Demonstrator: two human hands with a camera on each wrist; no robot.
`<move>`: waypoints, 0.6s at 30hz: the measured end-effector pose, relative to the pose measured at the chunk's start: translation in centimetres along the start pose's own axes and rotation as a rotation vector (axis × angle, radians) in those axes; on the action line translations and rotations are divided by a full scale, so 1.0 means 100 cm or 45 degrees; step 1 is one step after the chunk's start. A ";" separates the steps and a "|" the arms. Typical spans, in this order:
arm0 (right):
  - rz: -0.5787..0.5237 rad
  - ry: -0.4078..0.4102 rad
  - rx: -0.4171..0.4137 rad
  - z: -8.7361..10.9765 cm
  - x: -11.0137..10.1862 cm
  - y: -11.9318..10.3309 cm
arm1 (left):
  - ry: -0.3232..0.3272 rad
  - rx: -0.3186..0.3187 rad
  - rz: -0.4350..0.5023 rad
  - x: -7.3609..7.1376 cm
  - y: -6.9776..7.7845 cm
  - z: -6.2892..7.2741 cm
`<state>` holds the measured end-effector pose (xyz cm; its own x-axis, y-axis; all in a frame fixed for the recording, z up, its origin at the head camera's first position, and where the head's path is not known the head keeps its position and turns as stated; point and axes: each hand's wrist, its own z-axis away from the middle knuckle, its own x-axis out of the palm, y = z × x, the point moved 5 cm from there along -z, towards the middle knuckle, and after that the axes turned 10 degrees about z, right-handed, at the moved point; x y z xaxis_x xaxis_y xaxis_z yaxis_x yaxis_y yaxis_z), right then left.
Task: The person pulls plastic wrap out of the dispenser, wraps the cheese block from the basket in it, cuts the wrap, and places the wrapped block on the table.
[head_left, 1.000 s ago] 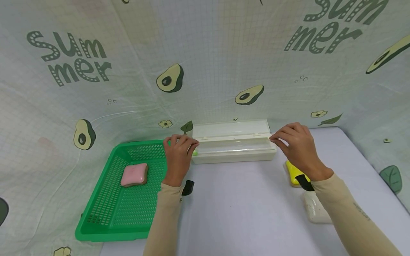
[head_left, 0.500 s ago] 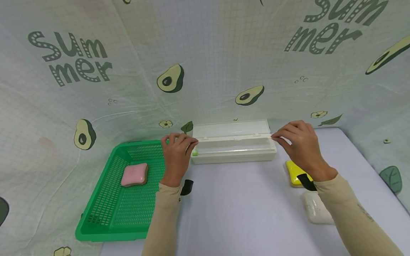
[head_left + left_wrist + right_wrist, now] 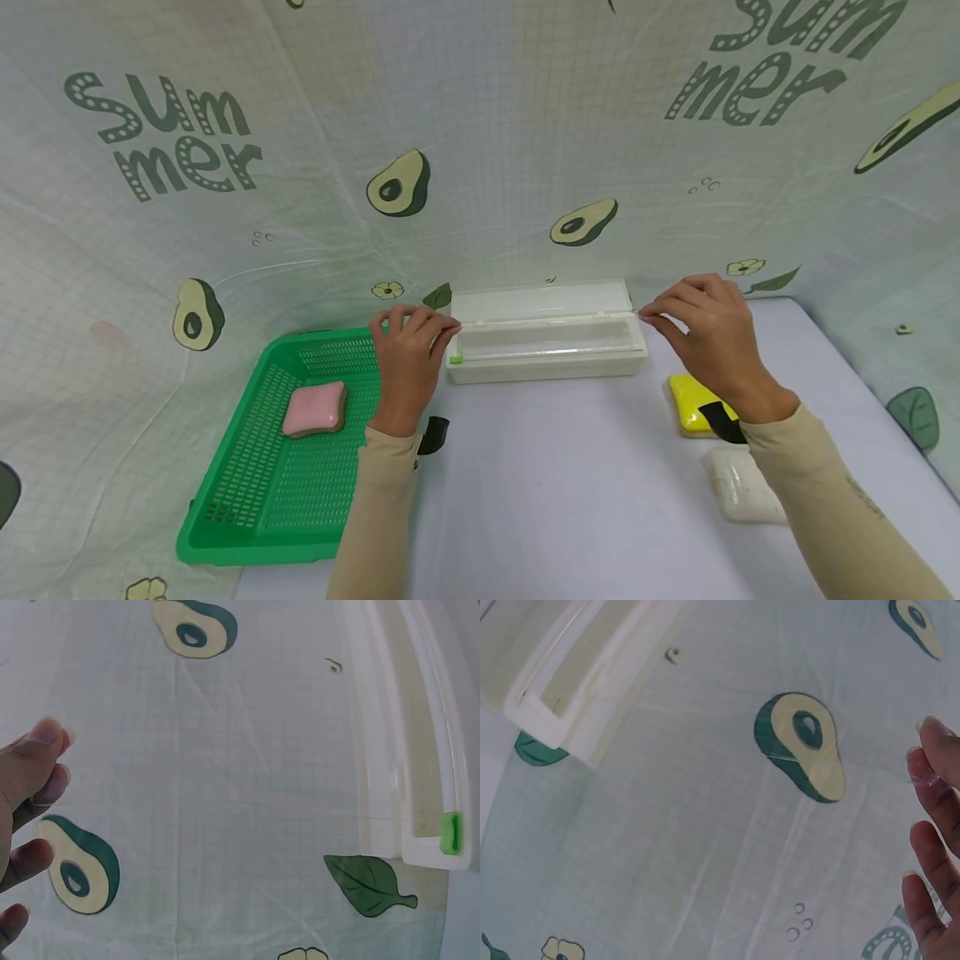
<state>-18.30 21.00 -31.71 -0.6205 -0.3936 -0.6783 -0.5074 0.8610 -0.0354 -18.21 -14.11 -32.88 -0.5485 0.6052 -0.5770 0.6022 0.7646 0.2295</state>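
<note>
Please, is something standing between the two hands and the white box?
Nothing solid is visible between the left hand, right hand and white box; only clear film, pinched by the fingers, seems to stretch there.

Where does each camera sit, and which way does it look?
Head: on the person's head, looking forward and down at the white box and green basket; left fingers, right fingers and sleeves show.
Left wrist: on that wrist, facing the patterned sheet and one box end; left fingers show.
Right wrist: on that wrist, facing the sheet and other end; right fingers show.
Both wrist views share box and sheet.
</note>
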 end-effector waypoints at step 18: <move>0.011 0.065 -0.032 -0.011 -0.017 -0.005 | 0.049 0.043 -0.025 -0.015 0.006 -0.011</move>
<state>-17.58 20.87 -29.73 -0.6541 -0.4026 -0.6403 -0.5165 0.8562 -0.0107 -17.64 -14.29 -30.99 -0.5821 0.5985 -0.5504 0.6099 0.7691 0.1913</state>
